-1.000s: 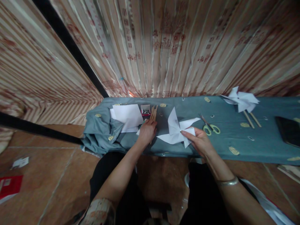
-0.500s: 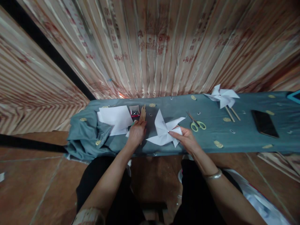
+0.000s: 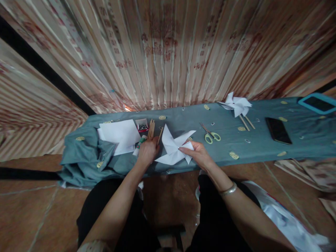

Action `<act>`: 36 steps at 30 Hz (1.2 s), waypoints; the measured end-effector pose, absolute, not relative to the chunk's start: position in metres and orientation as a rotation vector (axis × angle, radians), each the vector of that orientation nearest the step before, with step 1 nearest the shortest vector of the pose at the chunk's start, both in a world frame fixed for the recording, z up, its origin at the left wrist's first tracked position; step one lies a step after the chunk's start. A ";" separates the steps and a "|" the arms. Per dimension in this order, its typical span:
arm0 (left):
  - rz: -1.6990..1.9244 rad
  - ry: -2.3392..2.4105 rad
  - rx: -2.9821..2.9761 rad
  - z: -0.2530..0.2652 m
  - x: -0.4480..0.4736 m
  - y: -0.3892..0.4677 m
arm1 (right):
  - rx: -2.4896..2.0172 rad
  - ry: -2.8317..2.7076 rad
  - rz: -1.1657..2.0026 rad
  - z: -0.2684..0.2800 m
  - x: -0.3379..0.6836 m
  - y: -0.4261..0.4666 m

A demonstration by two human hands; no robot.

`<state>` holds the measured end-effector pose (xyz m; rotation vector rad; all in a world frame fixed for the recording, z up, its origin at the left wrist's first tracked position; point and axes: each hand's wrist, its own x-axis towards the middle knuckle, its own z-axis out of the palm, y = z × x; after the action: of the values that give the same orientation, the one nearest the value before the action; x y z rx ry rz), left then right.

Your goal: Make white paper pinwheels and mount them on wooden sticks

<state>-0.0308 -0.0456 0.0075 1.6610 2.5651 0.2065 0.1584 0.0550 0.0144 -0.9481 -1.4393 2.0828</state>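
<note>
My right hand [image 3: 198,152] pinches a white paper pinwheel [image 3: 172,147] near its centre, where a small dark pin shows. My left hand [image 3: 148,150] is closed on a thin wooden stick [image 3: 160,134], which stands apart from a bundle of wooden sticks [image 3: 151,127] just beyond the fingers. The lower part of the stick is hidden by the hand. Beside my left wrist lies a green and white tube [image 3: 140,144]. A small open box of pins [image 3: 142,126] sits behind it, touching the area by the stack of white paper [image 3: 122,134].
Green-handled scissors [image 3: 211,135] lie right of the pinwheel. Finished-looking pinwheels on sticks [image 3: 237,104] rest at the back, with a black phone [image 3: 278,130] and a blue-framed object [image 3: 319,104] farther right. A green cloth [image 3: 220,154] covers the narrow table; a curtain [image 3: 162,70] hangs behind.
One stick now stands apart from the bundle at my left hand. The tube has come into clearer view. My right hand keeps the pinwheel; the whole view has shifted to the right.
</note>
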 end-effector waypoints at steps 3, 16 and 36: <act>0.146 2.544 1.664 0.010 -0.026 -0.044 | -0.924 -1.461 2.090 0.015 0.158 0.054; 0.225 2.599 1.631 0.012 -0.036 -0.044 | -0.907 -1.507 2.031 0.019 0.166 0.058; 1.456 1.528 0.842 -0.005 -0.007 -0.050 | -0.834 -1.818 1.795 0.047 0.199 0.051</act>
<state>-0.0074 -0.0501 -0.0053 0.8424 1.5284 1.4564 0.1992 0.0506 0.0468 -0.8341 -1.8183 1.7954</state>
